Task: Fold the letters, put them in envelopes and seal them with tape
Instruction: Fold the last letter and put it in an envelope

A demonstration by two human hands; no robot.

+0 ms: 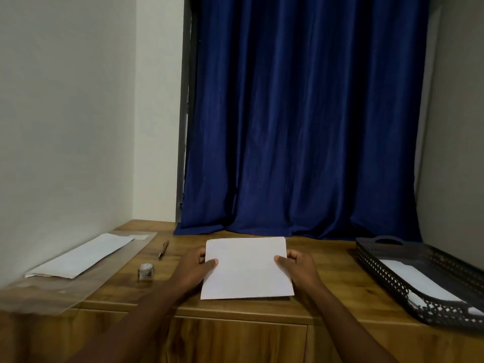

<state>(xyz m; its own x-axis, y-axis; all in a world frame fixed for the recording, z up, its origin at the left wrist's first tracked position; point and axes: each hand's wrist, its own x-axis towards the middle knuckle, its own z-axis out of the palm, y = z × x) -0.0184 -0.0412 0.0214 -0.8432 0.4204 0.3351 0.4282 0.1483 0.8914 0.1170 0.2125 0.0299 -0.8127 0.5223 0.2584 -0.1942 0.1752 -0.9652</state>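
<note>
Your left hand [193, 271] and right hand [301, 268] each pinch a side edge of the white letter [246, 268], thumbs on top, holding it at the middle of the desk [327, 284], envelopes [81, 255] well left.

Sheet [247, 267] centre on table [327, 281], left hand [195, 271] and right hand [298, 268] at its sides. Left of it: tape [146, 271], pen [164, 249], envelope [81, 255] farthest left. Tray [387, 265] at right holds paper [419, 282]. Curtain [309, 113] behind.
</note>
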